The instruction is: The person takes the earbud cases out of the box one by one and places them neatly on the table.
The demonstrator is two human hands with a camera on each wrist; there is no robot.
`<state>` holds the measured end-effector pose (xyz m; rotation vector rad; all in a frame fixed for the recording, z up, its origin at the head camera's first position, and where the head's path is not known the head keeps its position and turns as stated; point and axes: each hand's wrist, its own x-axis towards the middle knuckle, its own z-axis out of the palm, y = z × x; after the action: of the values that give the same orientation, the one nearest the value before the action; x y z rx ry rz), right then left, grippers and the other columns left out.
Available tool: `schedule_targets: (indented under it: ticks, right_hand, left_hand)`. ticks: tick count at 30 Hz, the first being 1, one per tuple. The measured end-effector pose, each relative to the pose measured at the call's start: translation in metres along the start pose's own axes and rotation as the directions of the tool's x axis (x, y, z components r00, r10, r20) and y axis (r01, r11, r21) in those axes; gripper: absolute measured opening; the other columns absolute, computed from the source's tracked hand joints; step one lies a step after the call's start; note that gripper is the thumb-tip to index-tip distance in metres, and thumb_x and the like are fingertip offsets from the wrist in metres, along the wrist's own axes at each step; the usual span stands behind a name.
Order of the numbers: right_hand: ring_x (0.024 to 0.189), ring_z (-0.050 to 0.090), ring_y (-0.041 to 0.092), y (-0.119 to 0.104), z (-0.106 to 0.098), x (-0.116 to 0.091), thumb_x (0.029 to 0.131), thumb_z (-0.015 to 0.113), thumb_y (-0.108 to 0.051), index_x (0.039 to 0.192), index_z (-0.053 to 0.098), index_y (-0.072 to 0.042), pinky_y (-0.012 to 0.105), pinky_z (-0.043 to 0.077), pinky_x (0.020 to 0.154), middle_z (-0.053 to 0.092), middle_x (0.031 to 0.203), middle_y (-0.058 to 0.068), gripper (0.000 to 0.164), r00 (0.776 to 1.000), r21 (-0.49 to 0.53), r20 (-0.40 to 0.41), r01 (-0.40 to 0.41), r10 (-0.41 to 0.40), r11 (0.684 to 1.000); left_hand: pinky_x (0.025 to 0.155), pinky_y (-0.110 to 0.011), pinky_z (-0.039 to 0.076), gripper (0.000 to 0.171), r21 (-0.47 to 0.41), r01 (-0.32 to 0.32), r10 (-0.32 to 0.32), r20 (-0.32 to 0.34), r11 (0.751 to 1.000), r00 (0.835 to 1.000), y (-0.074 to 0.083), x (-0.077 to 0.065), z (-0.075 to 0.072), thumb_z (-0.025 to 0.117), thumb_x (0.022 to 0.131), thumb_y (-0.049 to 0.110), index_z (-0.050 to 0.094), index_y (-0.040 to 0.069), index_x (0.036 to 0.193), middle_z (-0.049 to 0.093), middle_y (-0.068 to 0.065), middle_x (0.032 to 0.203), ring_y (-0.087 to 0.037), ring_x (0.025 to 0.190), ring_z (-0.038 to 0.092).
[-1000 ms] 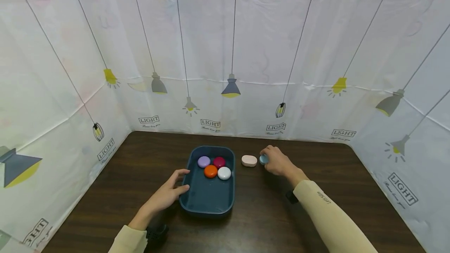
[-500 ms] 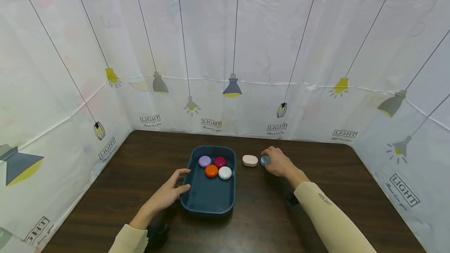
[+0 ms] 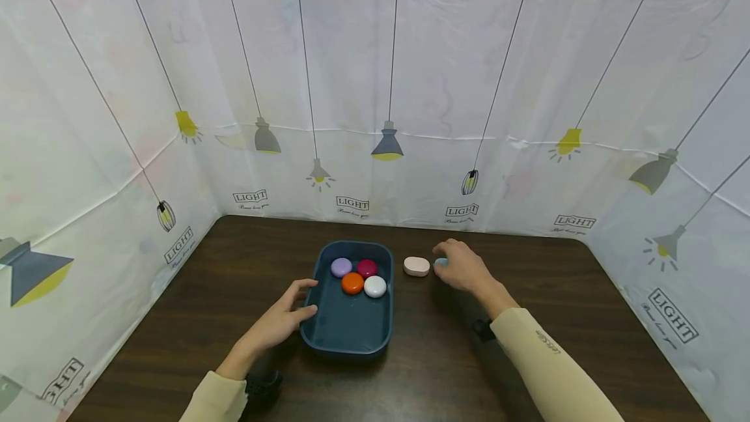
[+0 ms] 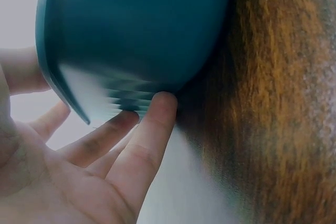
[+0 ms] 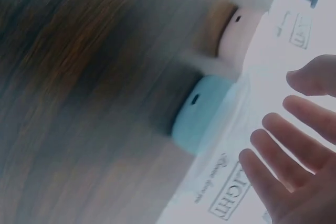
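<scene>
My left hand [image 3: 277,323] is at the left side of a dark blue tray [image 3: 346,337]. In the left wrist view its nearly straight fingers [image 4: 139,153] touch the tray's outer wall. My right hand [image 3: 463,269] hovers over a light blue rounded case [image 3: 440,262], partly hidden in the head view. In the right wrist view the fingers [image 5: 283,145] are spread apart from this case, which has a small dark slot like an earbud case. A pale pink case [image 3: 416,266] with a similar slot lies just left of it.
Inside the tray sit a lilac [image 3: 341,267], a crimson [image 3: 366,269], an orange [image 3: 352,283] and a white rounded piece [image 3: 375,286]. The dark wooden table [image 3: 433,370] is bordered by a lamp-printed curtain [image 3: 340,70] behind and at the sides.
The right hand has shifted slightly up and over the light blue case, covering more of it in the head view. The left hand and tray hold their places.
</scene>
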<state>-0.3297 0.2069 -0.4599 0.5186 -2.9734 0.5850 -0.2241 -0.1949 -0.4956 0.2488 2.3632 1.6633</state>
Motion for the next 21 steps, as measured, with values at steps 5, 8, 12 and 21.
schedule_targets:
  ticks: [5,8,12,21]
  right_hand:
    - [0.119,0.057,0.036,-0.018,-0.002,-0.004,0.094,0.064,-0.023,0.12,0.069,-0.003,0.056,0.05,0.091,0.064,0.123,0.013,0.033,0.998,-0.036,-0.056,0.025,-0.027,0.999]
    - [0.116,0.058,0.034,-0.031,-0.004,-0.008,0.095,0.064,-0.024,0.118,0.07,-0.003,0.054,0.051,0.089,0.064,0.122,0.013,0.032,0.996,-0.035,-0.079,0.041,-0.044,0.999]
    - [0.115,0.058,0.033,-0.046,-0.005,-0.011,0.095,0.064,-0.024,0.117,0.071,-0.004,0.053,0.051,0.09,0.065,0.122,0.013,0.031,0.992,-0.053,-0.107,0.064,-0.07,0.997]
    - [0.112,0.059,0.029,-0.08,-0.007,-0.013,0.094,0.067,-0.025,0.113,0.072,-0.007,0.049,0.052,0.092,0.066,0.117,0.008,0.027,0.975,-0.059,-0.153,0.154,-0.161,0.986]
  left_hand:
    - [0.095,-0.052,0.052,0.05,-0.005,0.003,-0.003,-0.001,1.0,1.0,-0.001,0.0,0.0,0.057,0.105,0.017,0.038,0.017,0.151,0.035,-0.024,0.154,-0.041,0.132,0.048]
    - [0.094,-0.052,0.052,0.05,-0.013,0.003,-0.003,0.003,1.0,1.0,-0.002,-0.001,0.001,0.057,0.105,0.016,0.038,0.016,0.151,0.036,-0.025,0.153,-0.041,0.131,0.048]
    - [0.094,-0.051,0.052,0.05,-0.013,0.002,-0.002,0.003,1.0,1.0,-0.001,0.0,0.002,0.057,0.105,0.017,0.038,0.015,0.151,0.037,-0.025,0.152,-0.041,0.131,0.048]
    - [0.09,-0.049,0.053,0.05,-0.001,-0.008,0.008,-0.004,1.0,1.0,0.0,0.0,0.002,0.057,0.105,0.018,0.038,0.016,0.151,0.036,-0.025,0.152,-0.04,0.129,0.05]
